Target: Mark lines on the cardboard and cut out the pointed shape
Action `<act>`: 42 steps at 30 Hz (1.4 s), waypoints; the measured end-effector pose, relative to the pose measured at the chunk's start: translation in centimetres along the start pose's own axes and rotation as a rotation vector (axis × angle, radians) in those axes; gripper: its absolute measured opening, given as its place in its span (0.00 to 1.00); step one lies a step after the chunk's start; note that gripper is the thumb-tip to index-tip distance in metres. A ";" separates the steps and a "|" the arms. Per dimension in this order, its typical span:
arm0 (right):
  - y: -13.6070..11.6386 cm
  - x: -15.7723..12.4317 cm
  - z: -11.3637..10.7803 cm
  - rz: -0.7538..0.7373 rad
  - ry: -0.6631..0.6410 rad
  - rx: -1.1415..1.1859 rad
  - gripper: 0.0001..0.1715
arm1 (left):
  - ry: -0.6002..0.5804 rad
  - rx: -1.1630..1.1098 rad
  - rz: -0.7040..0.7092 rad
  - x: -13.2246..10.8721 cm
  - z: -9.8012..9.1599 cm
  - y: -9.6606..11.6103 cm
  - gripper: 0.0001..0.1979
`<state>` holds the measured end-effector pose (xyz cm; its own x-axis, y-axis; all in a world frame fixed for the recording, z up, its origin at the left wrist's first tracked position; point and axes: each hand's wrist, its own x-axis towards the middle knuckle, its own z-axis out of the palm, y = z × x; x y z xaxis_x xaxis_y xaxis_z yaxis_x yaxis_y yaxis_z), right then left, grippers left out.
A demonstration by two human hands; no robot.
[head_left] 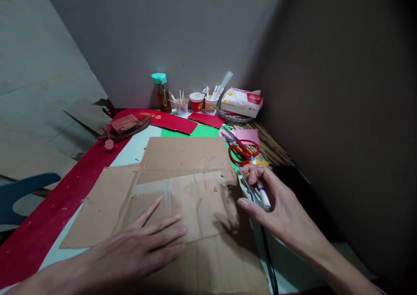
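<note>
My left hand (159, 243) lies with spread fingers on a piece of cardboard (208, 203) marked with thin blue lines. That piece rests over a larger folded cardboard sheet (185, 151). My right hand (273, 199) is at the sheet's right edge, thumb and fingers apart in a wide curve. A white marker (263, 195) with a blue tip lies within this curve, partly hidden behind the fingers; a firm grip on it does not show. Beside the marker is a thin metallic strip (248, 185). Just beyond the fingertips are red-handled scissors (241, 150).
At the back stand a teal-lidded bottle (162, 93), a cup of toothpicks (181, 106), a red paper cup (196, 102) and a cup of pens (211, 104). A brown model boat (125, 130) sits left. Thin sticks (270, 143) lie right, near a black cable (269, 260).
</note>
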<state>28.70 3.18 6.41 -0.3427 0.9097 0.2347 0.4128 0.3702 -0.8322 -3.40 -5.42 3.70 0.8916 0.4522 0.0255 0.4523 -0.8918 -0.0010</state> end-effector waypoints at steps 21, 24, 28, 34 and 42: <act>-1.5 0.4 2.1 -0.442 -0.070 -0.288 0.20 | 0.045 -1.509 -1.020 5.4 -2.6 -0.1 0.19; -0.7 1.3 1.7 -0.554 -0.273 -0.394 0.24 | 0.008 -1.366 -0.957 5.4 -3.4 -1.2 0.21; 1.1 2.3 2.8 -0.595 -0.409 -0.437 0.18 | -0.001 -1.132 -0.951 6.0 -2.7 -2.2 0.21; 3.9 2.8 3.4 -0.677 -0.317 -0.516 0.19 | 0.154 -0.629 -1.070 5.9 0.4 -0.8 0.16; 3.0 2.9 3.2 -0.664 -0.223 -0.637 0.24 | 0.225 0.051 -0.551 4.7 2.5 0.4 0.21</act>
<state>26.22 6.31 3.01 -0.7995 0.4435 0.4050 0.4361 0.8923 -0.1164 1.05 -3.58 1.36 0.5011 0.8293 0.2471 0.8523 -0.5224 0.0249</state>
